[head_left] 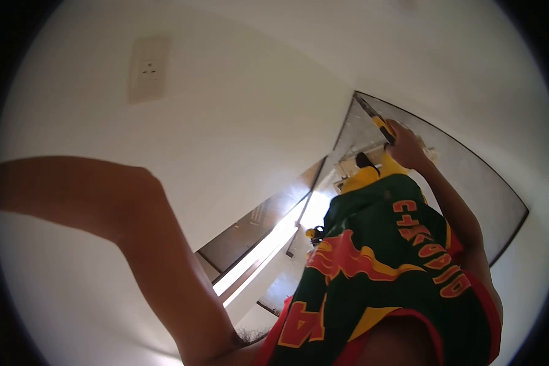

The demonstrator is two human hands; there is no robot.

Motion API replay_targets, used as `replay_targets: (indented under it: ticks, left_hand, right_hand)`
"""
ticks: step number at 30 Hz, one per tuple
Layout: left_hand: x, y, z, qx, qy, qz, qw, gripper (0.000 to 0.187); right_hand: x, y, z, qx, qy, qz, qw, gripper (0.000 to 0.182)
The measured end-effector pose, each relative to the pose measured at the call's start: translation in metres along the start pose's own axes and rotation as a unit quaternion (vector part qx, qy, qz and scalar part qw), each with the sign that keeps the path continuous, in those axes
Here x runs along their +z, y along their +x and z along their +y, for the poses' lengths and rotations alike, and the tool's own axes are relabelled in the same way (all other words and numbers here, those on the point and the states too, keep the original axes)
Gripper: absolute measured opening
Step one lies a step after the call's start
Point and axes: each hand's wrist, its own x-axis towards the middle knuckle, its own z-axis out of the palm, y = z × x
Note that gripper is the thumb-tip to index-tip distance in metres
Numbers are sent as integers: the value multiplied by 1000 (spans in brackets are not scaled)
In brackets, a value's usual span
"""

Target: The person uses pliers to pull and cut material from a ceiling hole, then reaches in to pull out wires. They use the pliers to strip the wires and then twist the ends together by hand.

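Note:
My right hand (405,146) is closed around a tool with a yellow-and-black handle (382,129). A long, narrow dark part (365,105) runs from the handle toward the upper left; its exact kind is hard to make out. My left arm (158,244) is raised and bent at the elbow, and its forearm leaves the picture at the left edge, so that hand is hidden. Between the arms is my green, red and yellow sleeveless jersey (372,244).
A wall socket (149,71) sits on the pale wall (238,122). Grey flooring (470,171) with a dark border lies far below on the right. Small yellow-and-black items (314,233) show beside the jersey, near a bright strip of light (256,256).

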Motion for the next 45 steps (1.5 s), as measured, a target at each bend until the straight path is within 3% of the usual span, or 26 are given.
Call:
replay_targets:
  ticks: [2,6,9,12,16,20,23,31,33,45]
  left_hand:
    - [-2,-14,-7,-10,7,7,1000,23]
    - [-19,-14,-15,-18,24,15,999,24]
    - [-24,-18,-21,-19,29,21,999,24]
    - [-31,-22,-27,-22,29,27,999,24]
    - [-39,-26,-30,-21,21,37,999,25]
    - [-43,-29,-32,-23,21,42,999,25]
    - [-46,-30,-29,-20,20,46,999,25]
    - [-52,-36,-31,-17,18,54,998,27]
    - [-54,-36,-31,-17,19,56,998,27]
    - [-52,-49,-43,-24,-14,47,999,29]
  right_hand:
    - [-5,-1,15,40,-2,-17,999,60]
    - [-18,-8,35,20,91,-39,995,47]
    - [-23,-15,59,-42,275,-86,957,33]
    - [-38,-23,68,-57,255,-83,962,32]
    - [-49,-33,81,40,261,-58,963,29]
    - [-44,-42,97,53,321,-36,945,30]
    - [-36,-42,98,38,240,25,970,27]
    - [-31,-38,94,39,267,-10,963,27]
    - [-33,-37,89,6,292,19,956,27]
    - [-27,-34,104,29,245,-31,969,25]
